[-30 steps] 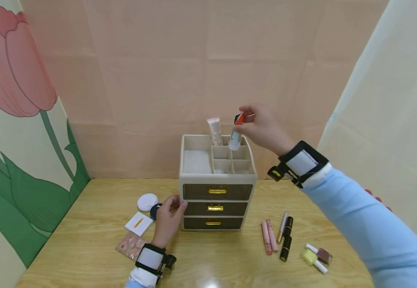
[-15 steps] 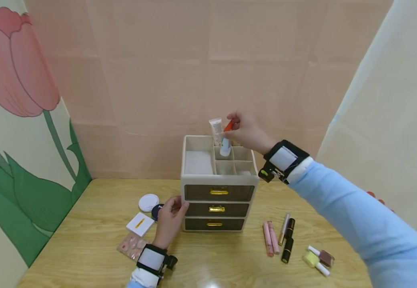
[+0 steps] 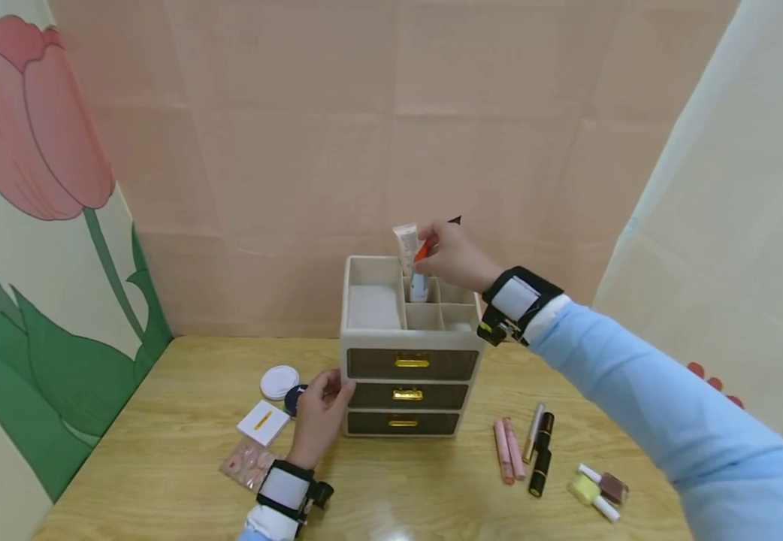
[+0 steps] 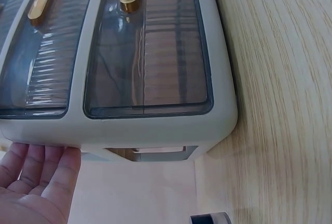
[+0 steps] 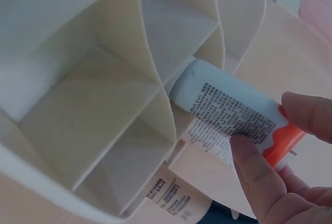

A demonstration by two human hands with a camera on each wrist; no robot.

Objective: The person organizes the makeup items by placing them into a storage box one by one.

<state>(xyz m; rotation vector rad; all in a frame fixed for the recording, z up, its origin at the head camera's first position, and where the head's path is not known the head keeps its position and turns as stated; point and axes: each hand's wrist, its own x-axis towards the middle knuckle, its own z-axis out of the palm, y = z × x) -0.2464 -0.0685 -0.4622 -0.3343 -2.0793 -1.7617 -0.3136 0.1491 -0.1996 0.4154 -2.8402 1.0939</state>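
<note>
My right hand (image 3: 455, 252) pinches a pale tube (image 5: 223, 99) by its orange crimped end, between thumb and fingers. The tube's cap end points down into a small compartment of the white cosmetics organizer (image 3: 378, 338). Just behind it, a light pink tube (image 3: 406, 244) stands in a back compartment. Another tube with a dark blue end (image 5: 179, 198) sits in the back row, mostly hidden by my right hand in the head view. My left hand (image 3: 318, 417) rests against the organizer's left side, its fingertips (image 4: 54, 154) on the side wall in the left wrist view.
Left of the organizer lie a white round compact (image 3: 279, 382), a dark round case (image 3: 293, 399), a white square box (image 3: 264, 423) and a pink palette (image 3: 246, 462). To the right are pink tubes (image 3: 508, 451), black tubes (image 3: 541, 454) and nail polish bottles (image 3: 597, 488).
My right hand has carried the orange-ended tube left and down, from above the back right of the organizer into a compartment in front of the pink tube. My left hand stays put.
</note>
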